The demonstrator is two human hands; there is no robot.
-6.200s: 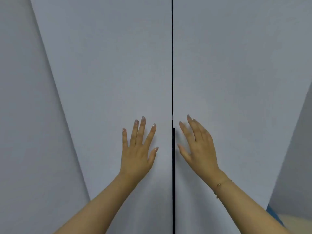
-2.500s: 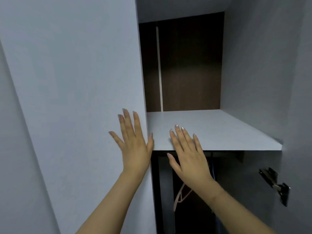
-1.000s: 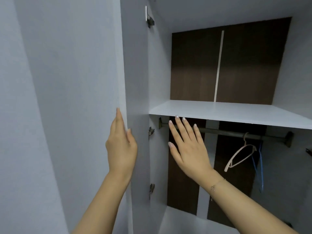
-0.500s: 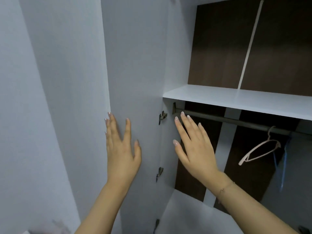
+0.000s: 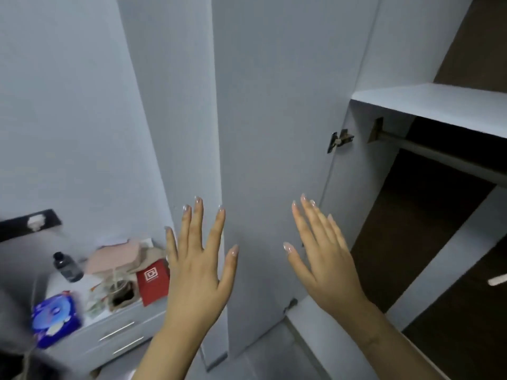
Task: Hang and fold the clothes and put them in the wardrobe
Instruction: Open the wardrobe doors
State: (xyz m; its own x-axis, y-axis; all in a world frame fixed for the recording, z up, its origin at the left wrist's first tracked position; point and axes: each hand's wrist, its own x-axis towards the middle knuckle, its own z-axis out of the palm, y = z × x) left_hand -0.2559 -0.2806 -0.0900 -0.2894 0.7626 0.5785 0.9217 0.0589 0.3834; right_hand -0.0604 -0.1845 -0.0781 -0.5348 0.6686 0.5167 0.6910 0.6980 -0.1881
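The left door (image 5: 274, 160) is now swinging fully open, baring the wardrobe's shelf (image 5: 439, 105) and rail (image 5: 439, 152). Both hands, left hand (image 5: 200, 270) and right hand (image 5: 326, 259), are hovering with fingers apart, holding nothing. No clothes are showing yet; fetching them looks next.

Your view is evenly lit by soft, cool indoor light with no glare on the pale wardrobe door (image 5: 274, 133). The wardrobe interior (image 5: 428, 215) at 3 o'clock falls into deep shadow. Motion blur smears the clutter at 8 o'clock, and wide-angle distortion bends straight edges toward the corners. Your hands look fairly sharp
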